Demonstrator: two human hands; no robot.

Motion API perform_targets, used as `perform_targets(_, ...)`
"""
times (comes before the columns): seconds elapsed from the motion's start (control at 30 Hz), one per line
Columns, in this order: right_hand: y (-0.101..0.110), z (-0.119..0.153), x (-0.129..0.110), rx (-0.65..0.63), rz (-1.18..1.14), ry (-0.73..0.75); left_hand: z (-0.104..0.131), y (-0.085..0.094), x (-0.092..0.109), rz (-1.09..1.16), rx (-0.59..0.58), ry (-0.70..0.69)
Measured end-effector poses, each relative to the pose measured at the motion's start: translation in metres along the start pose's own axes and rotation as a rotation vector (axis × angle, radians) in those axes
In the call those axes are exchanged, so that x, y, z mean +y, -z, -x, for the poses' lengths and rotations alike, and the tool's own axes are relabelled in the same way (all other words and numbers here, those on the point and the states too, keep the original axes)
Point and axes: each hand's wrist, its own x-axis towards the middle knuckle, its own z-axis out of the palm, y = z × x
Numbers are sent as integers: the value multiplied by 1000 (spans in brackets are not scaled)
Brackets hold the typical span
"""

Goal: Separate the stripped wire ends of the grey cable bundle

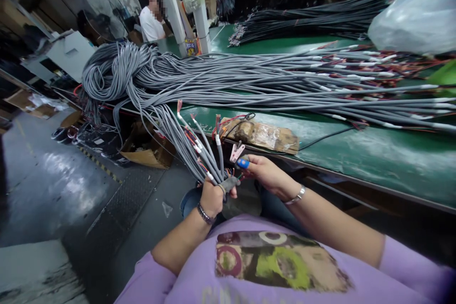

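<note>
My left hand [213,195] is wrapped around the ends of a bundle of grey cables [188,152], close to my lap. Grey covering shows on its thumb. Stripped ends with white sleeves and coloured wires [200,164] fan out above this hand. My right hand [268,174] is pinched closed just to the right, with blue covering on a digit. Whatever is between its fingertips is too small to make out. Right beside those fingertips is a pink clip [236,153], at the near edge of a wooden board [274,137] wrapped in tape.
Long grey cables [221,76] lie across the green table [356,156], coiled at the left. Behind them are black cables [302,23] and a white plastic bag [416,19]. A cardboard box [149,152] stands below the table edge. Another person [151,21] sits beyond the posts.
</note>
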Motion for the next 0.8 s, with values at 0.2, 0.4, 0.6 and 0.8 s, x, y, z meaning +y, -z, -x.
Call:
perform_targets(0.2,2,-7,-4,-8,-342,-161,-3,-3,9,67,11,8)
perform_targets(0.4,-14,-14,-8,-113,-332,-20,-9,-10,17,109,24,19)
perform_targets(0.6,-17,-19,-6,-131,-427,16,-17,-12,19,141,10,48)
perform_targets(0.8,-21,-21,-4,-77,-435,72,-22,-13,13,133,1,56)
